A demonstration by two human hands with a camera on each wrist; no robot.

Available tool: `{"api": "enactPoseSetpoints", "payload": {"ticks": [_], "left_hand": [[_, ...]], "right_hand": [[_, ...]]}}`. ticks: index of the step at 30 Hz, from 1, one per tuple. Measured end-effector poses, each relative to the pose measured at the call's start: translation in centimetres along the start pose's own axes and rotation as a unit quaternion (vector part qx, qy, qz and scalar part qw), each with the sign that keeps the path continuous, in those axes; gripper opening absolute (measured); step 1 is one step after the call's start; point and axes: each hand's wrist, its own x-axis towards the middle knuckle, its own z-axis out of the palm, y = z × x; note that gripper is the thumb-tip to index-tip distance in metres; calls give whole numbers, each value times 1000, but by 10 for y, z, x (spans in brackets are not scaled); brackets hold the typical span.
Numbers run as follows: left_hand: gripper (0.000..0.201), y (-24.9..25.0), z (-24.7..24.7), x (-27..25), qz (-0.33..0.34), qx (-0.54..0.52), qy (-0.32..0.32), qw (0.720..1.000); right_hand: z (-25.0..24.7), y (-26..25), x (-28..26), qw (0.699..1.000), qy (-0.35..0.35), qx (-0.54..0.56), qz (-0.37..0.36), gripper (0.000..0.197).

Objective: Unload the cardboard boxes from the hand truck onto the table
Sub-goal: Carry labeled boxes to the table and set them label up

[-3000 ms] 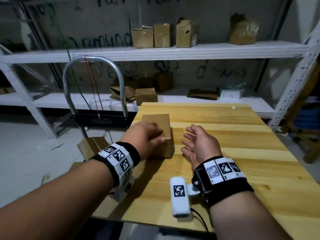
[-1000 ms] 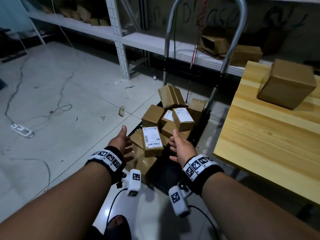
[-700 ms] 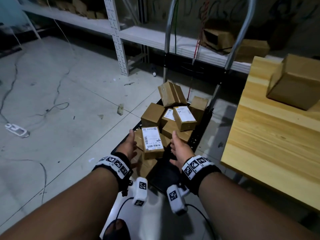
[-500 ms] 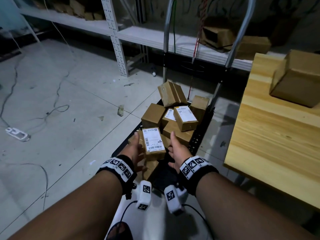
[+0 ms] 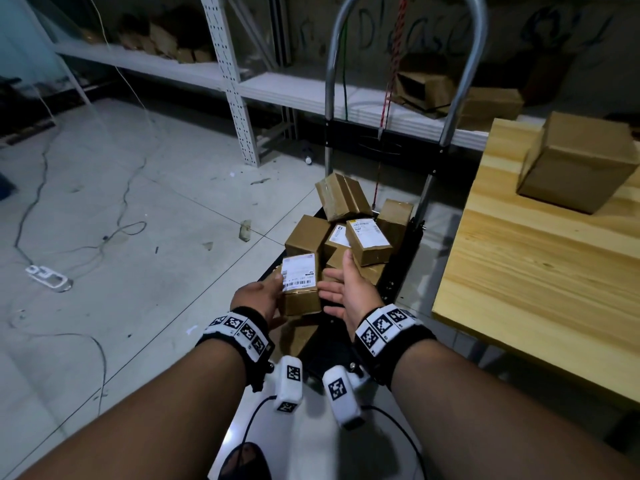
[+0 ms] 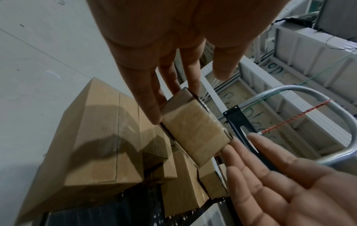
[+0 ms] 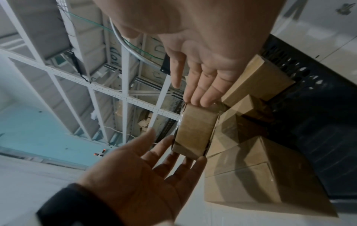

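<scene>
Pale pine planks made up the desk (image 5: 540, 271) to your right, with one cardboard box (image 5: 578, 164) already resting near its far end and plenty of bare wood left on the near side. Beside the desk stood the hand truck (image 5: 401, 81), its black deck crowded with a loose heap of boxes (image 5: 349, 233), several tilted and leaning on each other. At the near edge of that heap sat the labelled box (image 5: 300, 284), the one you were reaching for.

Your left hand (image 5: 258, 297) had straight fingers laid against its left side, and your right hand (image 5: 349, 292) was spread flat with fingertips (image 7: 201, 99) at its right side; neither was curled round it, so it was pressed rather than truly gripped.

A squeeze that light could let the box slide out as you lift, I judged, and it might knock the tilted neighbours off the deck onto the floor. Mind the desk's near edge on the swing across; the floor to your left lay open apart from cables.
</scene>
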Motion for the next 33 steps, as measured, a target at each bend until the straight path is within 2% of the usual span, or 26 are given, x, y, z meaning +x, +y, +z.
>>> {"api": "enactPoseSetpoints", "payload": {"ticks": [4, 7, 13, 17, 24, 33], "left_hand": [[3, 6, -5, -13, 55, 7, 36, 998], [8, 23, -3, -27, 105, -3, 38, 994], [21, 61, -2, -69, 209, -105, -10, 972], [24, 78, 21, -105, 259, -121, -75, 955], [18, 74, 104, -151, 293, -62, -158, 941], [14, 71, 188, -209, 324, 63, -223, 917]], "right_hand": [[4, -5, -18, 998, 7, -21, -57, 71], [7, -15, -34, 993, 16, -14, -119, 58], [-6, -54, -92, 965, 21, -4, -260, 68], [-41, -76, -134, 947, 53, 0, -317, 61], [-131, -83, -180, 915, 173, 36, -363, 70], [-213, -95, -206, 897, 294, 79, -322, 47]]}}
